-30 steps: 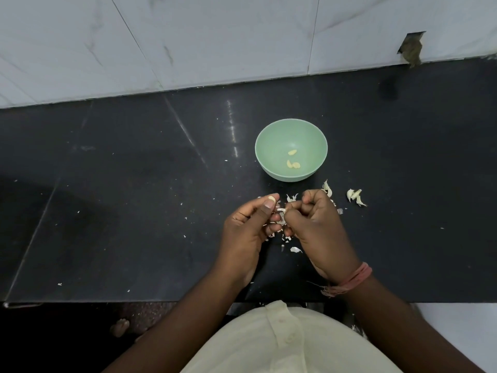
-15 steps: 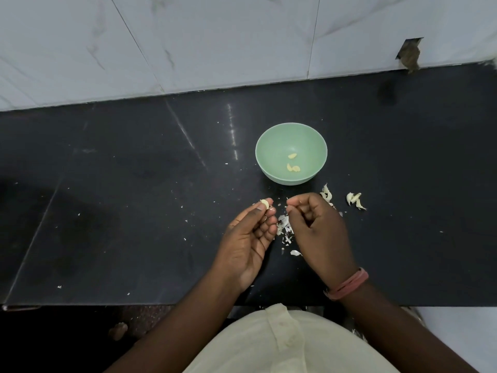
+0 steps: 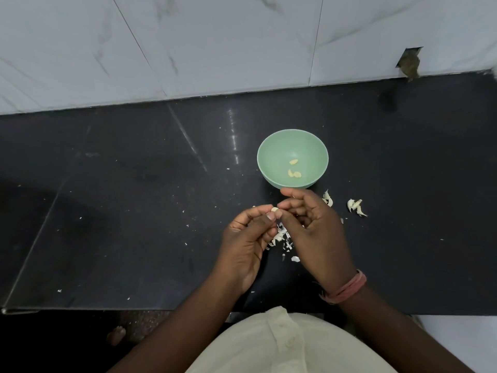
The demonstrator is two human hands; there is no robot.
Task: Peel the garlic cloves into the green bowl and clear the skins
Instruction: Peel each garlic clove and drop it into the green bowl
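Clove (image 3: 274, 209) pinched between thumb and fingertips of left hand (image 3: 248, 238), above counter (image 3: 134, 211) just before bowl (image 3: 271, 152). Right hand (image 3: 313, 227), fingers loosely curled, touches the clove with its thumb tip. Skins (image 3: 282, 238) lie beneath; unpeeled cloves (image 3: 355, 205) beside.

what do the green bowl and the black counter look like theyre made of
Green bowl: probably plastic or melamine; thin rim, even matte pale green, no glaze shine. It could be something else.
Counter: looks like polished dark stone, maybe granite; it mirrors a streak of light and shows a straight seam.
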